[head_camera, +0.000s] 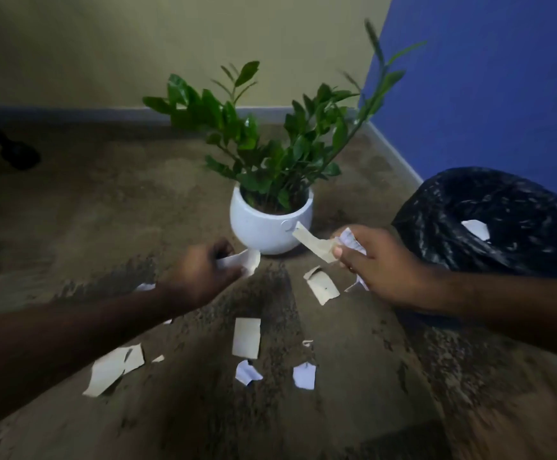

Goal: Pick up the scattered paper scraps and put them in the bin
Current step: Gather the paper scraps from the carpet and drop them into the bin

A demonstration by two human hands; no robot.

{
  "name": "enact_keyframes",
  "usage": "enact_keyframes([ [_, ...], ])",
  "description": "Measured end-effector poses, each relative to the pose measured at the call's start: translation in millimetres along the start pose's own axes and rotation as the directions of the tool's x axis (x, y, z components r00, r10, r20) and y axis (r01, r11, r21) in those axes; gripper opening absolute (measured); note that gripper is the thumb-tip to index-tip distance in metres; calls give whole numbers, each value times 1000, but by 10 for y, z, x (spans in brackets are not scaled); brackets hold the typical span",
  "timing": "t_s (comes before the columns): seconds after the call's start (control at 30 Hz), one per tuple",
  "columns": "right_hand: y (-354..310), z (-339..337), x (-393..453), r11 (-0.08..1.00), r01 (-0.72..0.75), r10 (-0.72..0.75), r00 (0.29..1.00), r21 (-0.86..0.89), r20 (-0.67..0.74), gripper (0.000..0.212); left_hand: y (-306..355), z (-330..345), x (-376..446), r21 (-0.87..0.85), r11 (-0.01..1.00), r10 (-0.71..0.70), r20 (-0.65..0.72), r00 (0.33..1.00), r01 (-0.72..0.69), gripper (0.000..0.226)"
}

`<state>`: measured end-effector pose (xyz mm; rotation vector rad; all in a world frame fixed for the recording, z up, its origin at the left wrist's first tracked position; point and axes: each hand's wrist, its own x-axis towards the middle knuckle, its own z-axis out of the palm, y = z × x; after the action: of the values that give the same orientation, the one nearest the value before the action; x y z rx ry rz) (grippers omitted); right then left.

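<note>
1. Loose paper scraps [246,337] on the carpet [104,210], nearer than the white plant pot [270,224]: about nine counted.
2. Left hand [200,277]: grip pinches one scrap.
3. Right hand [380,263]: grip holds several scraps beside the pot.
4. Black-lined bin [489,224], right of pot: one scrap visible inside.
5. Risk: the full right grip may shed scraps in transit.

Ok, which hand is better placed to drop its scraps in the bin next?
Probably the right hand: it grips a bunch of scraps and sits beside the black-lined bin. The left hand holds one scrap, farther from the bin.
</note>
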<state>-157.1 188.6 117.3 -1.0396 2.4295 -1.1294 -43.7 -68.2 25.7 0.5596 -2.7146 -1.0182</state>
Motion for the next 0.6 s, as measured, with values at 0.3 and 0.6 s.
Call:
enact_keyframes([
  [0.3,182,-763,-111,866,-153,266,947,476,-178,14,896,53,236,3,967,253,61,966,-253,33],
  [0.6,568,-1583,-56,751,-103,504,727,652,-466,14,2363,462,611,-400,871,298,-34,954,-286,28],
])
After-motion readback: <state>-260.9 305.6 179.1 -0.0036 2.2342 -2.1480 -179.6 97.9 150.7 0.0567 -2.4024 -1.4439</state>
